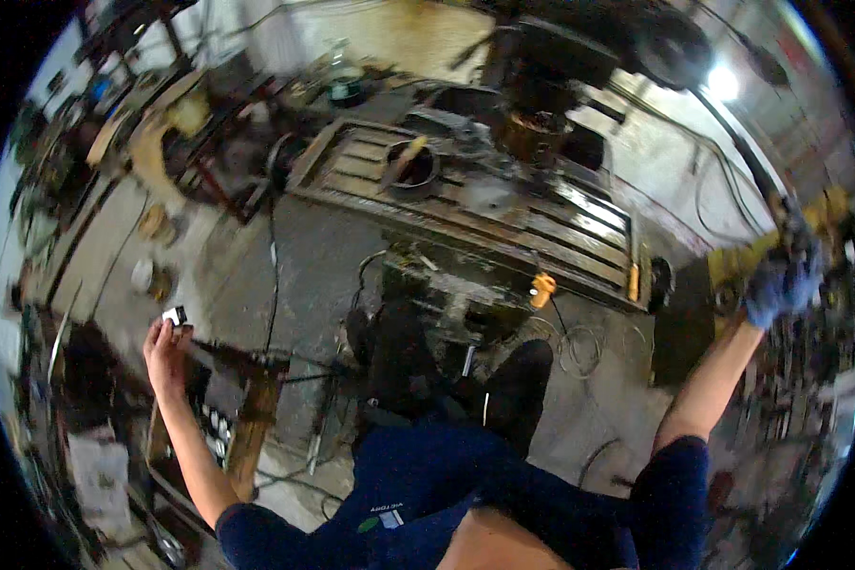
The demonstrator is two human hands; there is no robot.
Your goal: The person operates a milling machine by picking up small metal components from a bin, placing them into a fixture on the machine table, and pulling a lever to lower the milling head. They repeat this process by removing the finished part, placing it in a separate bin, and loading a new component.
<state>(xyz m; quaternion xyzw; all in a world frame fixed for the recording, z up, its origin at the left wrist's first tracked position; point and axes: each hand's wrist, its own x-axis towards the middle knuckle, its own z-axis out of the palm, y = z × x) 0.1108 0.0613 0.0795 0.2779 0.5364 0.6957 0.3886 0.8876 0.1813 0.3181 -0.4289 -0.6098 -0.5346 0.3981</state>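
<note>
The navy shirt (427, 494) fills the lower middle, with dark-trousered legs (404, 356) beyond it, one to each side of a short metal rod (468, 361). Both arms are flung wide. The left forearm (195, 442) angles up and outward, and its bare left hand (167, 353) is raised, thumb and fingers pinching a small white-and-dark block (174, 315). The block sits at the fingertips, above the far end of a wooden crate (256, 418) that has small shiny pieces in it. The right forearm (712, 385) reaches far up and out to the right; the right hand (781, 285), in a blue-grey glove, is at dark, blurred machinery near a yellow part (831, 207). I cannot tell whether its grip is closed around anything.

Grey floor (323, 266) spreads beyond the legs, with a loosely coiled cable (579, 351) to the right. Ahead stands a slotted metal desk (361, 152), worn and tilted in view. An orange piece (541, 290) hangs at its near edge, and a pot (412, 192) with a yellow stick (409, 152) in it rests toward its left end. Behind are a dark machine head (551, 57), a clear bottle (345, 85) and, upper right, a bright lamp (723, 84).
</note>
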